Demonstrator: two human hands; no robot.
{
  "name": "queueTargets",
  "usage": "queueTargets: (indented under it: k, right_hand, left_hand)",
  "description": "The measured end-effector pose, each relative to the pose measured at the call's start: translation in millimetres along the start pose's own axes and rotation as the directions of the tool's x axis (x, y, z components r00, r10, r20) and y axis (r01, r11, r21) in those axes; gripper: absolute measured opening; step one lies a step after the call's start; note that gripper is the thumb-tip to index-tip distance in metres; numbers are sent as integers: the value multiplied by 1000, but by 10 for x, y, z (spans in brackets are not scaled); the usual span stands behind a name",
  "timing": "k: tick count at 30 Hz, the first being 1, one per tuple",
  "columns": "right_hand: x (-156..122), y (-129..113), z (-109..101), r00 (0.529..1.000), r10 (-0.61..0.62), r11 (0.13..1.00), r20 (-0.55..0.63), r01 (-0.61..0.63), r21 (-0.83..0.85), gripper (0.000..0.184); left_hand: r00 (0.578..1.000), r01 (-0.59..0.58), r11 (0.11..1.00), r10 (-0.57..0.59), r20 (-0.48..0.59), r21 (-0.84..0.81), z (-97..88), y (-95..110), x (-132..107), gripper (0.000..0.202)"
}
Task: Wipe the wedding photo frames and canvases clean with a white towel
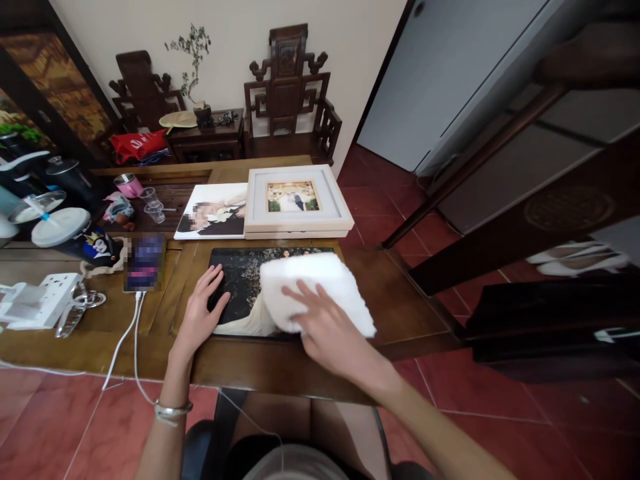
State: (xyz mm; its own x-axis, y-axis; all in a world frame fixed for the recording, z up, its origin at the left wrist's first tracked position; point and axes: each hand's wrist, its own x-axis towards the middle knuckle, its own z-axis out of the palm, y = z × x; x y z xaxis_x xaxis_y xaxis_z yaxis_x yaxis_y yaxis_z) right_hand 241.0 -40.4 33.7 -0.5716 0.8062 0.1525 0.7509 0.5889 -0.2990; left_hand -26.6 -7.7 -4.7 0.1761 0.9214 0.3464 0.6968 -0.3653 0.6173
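Note:
A dark photo panel lies flat on the wooden table, showing a pale gown and small light specks. My left hand rests at its left edge, with the thumb apart from the fingers and nothing held. A folded white fluffy cloth covers much of the panel's right part and hangs past its right side. On top of this cloth lies my right hand, pressing with spread, slightly bent fingers. Just behind the panel are a light-framed wedding picture on a flat pale box and a white-edged photo print.
To the left on the table are a phone with a white cable, a power strip, a clear hair claw and a lidded tumbler. A dark wooden chair stands close on the right.

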Motion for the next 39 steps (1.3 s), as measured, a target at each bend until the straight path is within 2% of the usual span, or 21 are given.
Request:
queueTargets:
  k: [4, 7, 10, 17, 20, 23, 27, 30, 32, 35, 37, 39]
  right_hand:
    - [567, 228, -87, 995, 86, 996, 59, -85, -22, 45]
    - [708, 245, -61, 994, 106, 993, 32, -105, -48, 44]
    - [546, 136, 20, 997, 78, 996, 21, -77, -51, 40]
    - [-302, -352, 204, 983, -125, 992, -134, 128, 15, 28]
    - [-390, -394, 208, 982, -127, 991, -139, 133, 34, 28]
    - [-146, -242, 153, 994, -83, 994, -65, 87, 62, 35]
    - [508, 2, -6, 994, 69, 998, 86, -68, -14, 43]
    - [914, 46, -105, 980, 162, 984, 116, -151, -97, 47]
    - [1013, 7, -110, 980, 168, 981, 104, -156, -115, 47]
    - [847, -121, -9, 988, 104, 988, 111, -90, -122, 42]
    - [563, -242, 100, 992, 51, 994, 117, -40, -101, 35]
    - [215, -376, 200, 999, -22, 999, 31, 23, -43, 29]
  left_hand:
    - [1000, 23, 1000, -23, 6, -20, -5, 7, 0, 44]
    - [999, 28, 1000, -28, 40, -11, -27, 4, 9, 44]
    - [998, 15, 1000, -15, 57, 1, -55, -5, 18, 43]
    - [999, -19, 1000, 19, 27, -1, -44, -3, 1, 40]
    - [999, -12, 1000, 12, 32, 0, -32, 5, -7, 41]
    - [999, -7, 1000, 7, 37, 0, -27, -1, -4, 43]
    - [999, -15, 1000, 16, 30, -10, -27, -7, 2, 43]
    - [1000, -11, 1000, 12, 29, -14, -28, -2, 3, 43]
    - [1000, -11, 1000, 11, 25, -12, -28, 0, 3, 43]
    - [1000, -16, 1000, 16, 18, -10, -26, -4, 2, 43]
    - [1000, -15, 1000, 15, 21, -7, -24, -6, 0, 43]
    - [1000, -3, 1000, 3, 28, 0, -23, -3, -2, 43]
